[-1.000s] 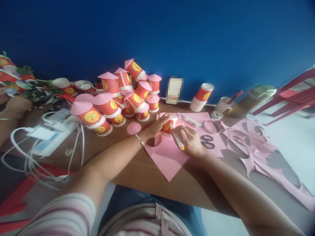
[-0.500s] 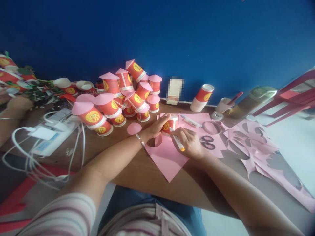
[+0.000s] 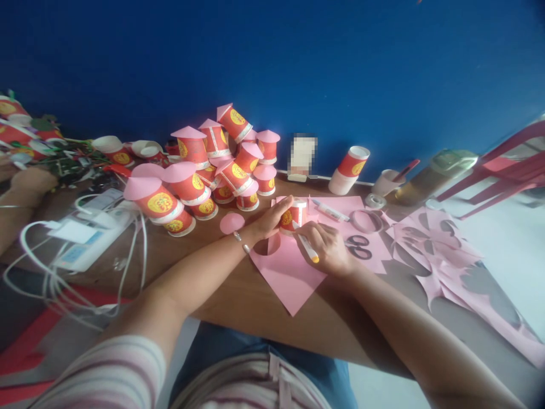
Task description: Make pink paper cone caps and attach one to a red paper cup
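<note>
My left hand (image 3: pixel 273 219) is wrapped round the left side of a red paper cup (image 3: pixel 291 218) with a yellow emblem and a white strip. My right hand (image 3: pixel 328 245) grips a white marker (image 3: pixel 307 248) with a yellow end toward me; its upper end meets the cup's lower part. Whether the tip touches the cup, I cannot tell. Under both hands lies pink paper (image 3: pixel 293 284) with a round hole cut near its left edge. Beyond my right hand rests another marker (image 3: pixel 331 212), and the handles of scissors (image 3: pixel 359 246) show beside it.
Red cups with pink cone tops (image 3: pixel 193 149) are piled at left-centre. A white power strip (image 3: pixel 91 241) with tangled cables lies left, near another person's hand (image 3: pixel 34 182). Stacked cups (image 3: pixel 349 170), a tape roll (image 3: pixel 376 200), a bottle (image 3: pixel 434 176) and pink paper scraps (image 3: pixel 443 255) are at right.
Almost nothing differs. My left hand's fingers have shifted slightly on the cup, while my right hand keeps the marker at the same place.
</note>
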Available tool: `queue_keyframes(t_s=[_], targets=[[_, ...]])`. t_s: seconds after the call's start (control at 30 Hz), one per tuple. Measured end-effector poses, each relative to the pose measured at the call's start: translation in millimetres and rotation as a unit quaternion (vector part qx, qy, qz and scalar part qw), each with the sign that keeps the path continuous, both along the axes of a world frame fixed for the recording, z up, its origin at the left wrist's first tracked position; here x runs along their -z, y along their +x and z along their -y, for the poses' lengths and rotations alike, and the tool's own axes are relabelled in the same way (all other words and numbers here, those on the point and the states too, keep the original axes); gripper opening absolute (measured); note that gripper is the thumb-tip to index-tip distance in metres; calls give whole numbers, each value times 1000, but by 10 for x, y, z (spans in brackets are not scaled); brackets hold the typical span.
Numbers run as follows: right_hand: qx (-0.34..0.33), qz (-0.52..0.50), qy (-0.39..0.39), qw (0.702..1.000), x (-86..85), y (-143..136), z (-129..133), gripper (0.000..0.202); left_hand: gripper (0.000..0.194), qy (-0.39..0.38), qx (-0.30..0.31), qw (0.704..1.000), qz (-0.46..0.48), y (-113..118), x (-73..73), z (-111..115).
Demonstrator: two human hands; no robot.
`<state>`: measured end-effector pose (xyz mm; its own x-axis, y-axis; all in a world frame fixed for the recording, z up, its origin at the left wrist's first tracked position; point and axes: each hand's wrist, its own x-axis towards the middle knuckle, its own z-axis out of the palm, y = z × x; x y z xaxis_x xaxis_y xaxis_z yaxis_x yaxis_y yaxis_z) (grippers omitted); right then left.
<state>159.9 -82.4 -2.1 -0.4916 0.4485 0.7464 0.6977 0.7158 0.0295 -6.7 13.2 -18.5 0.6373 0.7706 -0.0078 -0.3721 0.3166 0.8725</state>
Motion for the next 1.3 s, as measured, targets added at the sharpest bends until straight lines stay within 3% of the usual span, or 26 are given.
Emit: queue_keyframes(t_s=[0.47,1.3], targets=[[9,-21,19,1000,58,64,-56,22,41,-30,-12,999,40,-6,81,-91],[28,-30,33,999,53,87,-104,22,39,-97,-26,993,63,-30,34,-111]])
